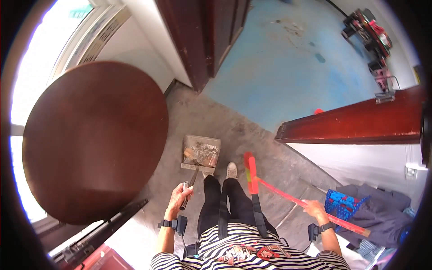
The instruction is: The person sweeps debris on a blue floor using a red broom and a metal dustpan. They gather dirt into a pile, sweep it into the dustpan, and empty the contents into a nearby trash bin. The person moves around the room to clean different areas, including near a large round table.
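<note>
My left hand (178, 197) is closed around the dark handle of a long-handled dustpan (193, 168). A short light-coloured piece also shows at its fingers. Grey dust and bits of litter (204, 153) lie in the dustpan's pan, which is in front of my feet on the grey floor. In my right hand (315, 209) is the red stick of a broom (283, 194), slanting down to the left. Its red and green head (250, 168) is right of my shoe, apart from the dustpan.
A round dark brown table top (94, 139) takes up the left side. Ahead, a dark red door (207, 36) and a red-brown door edge (351, 117) flank a blue floor (288, 67). Clothes (373, 211) are heaped at the right. Black and pink objects (373, 40) line the far right wall.
</note>
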Action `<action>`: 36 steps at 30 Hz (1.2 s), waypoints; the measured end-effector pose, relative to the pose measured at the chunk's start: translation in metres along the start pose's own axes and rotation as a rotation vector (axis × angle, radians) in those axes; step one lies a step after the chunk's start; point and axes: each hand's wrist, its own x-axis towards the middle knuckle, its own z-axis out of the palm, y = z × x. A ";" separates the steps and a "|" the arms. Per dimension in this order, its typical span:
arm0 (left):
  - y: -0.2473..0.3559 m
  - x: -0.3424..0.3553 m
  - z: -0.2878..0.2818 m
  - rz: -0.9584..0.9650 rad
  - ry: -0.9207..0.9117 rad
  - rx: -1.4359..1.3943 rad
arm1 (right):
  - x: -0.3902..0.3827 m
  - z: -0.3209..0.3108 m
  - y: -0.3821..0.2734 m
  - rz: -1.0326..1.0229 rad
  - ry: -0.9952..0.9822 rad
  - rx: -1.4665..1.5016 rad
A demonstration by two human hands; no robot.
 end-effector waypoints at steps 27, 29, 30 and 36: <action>-0.292 0.056 -0.073 -0.373 0.897 -0.648 | 0.395 -0.072 -0.397 -0.813 -0.082 -0.227; -0.309 0.050 -0.078 -0.358 0.859 -0.752 | 0.409 -0.063 -0.425 -0.820 -0.099 -0.250; -0.323 0.042 -0.079 -0.347 0.831 -0.823 | 0.412 -0.062 -0.431 -0.776 -0.116 -0.264; -0.387 0.031 -0.085 -0.377 0.762 -0.963 | 0.432 -0.106 -0.410 -0.499 -0.104 -0.245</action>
